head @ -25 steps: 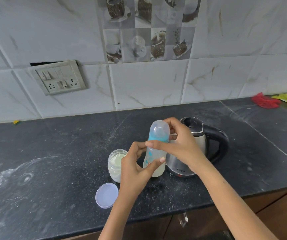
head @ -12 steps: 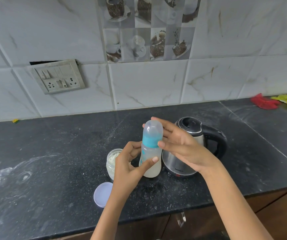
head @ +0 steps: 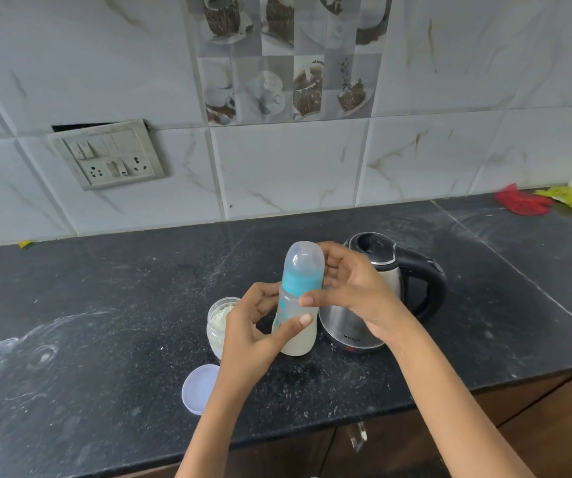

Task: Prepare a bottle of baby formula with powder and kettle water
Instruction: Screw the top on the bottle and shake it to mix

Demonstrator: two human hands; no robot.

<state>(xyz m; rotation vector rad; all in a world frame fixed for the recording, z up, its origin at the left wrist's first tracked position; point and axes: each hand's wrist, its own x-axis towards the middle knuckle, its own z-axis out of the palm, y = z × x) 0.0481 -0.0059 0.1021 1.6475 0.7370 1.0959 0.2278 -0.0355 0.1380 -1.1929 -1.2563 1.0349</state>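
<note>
A: Entry, head view. Baby bottle [head: 297,305] stands at centre frame, upright with a slight lean, translucent cap and teal collar on, pale cloudy liquid in the lower body. It sits low over the black counter [head: 105,339]; contact of its base with the counter can't be told.

B: Hands?

A: Left hand [head: 253,339] grips the lower body, thumb across the front, fingers curled behind. Right hand [head: 353,298] is loosely spread beside the collar and cap; thumb tip touches the body just under the collar, fingers arc behind the cap. Not a closed grip.

B: Change against a second ago?

A: Yes. Then the right hand was wrapped tight over the collar, as in twisting. Half a second ago it was already opening; now it is clearly slack. The bottle has also come more upright.

B: Reading?

A: Likely the top is tightened and the right hand is letting go. Powder and water look to be in; shaking or mixing probably comes next.

B: Surroundings?

A: Open powder jar [head: 222,322] just left of the bottle, its lid [head: 200,388] at lower left on the counter, kettle [head: 381,298] immediately right, behind the right hand.
</note>
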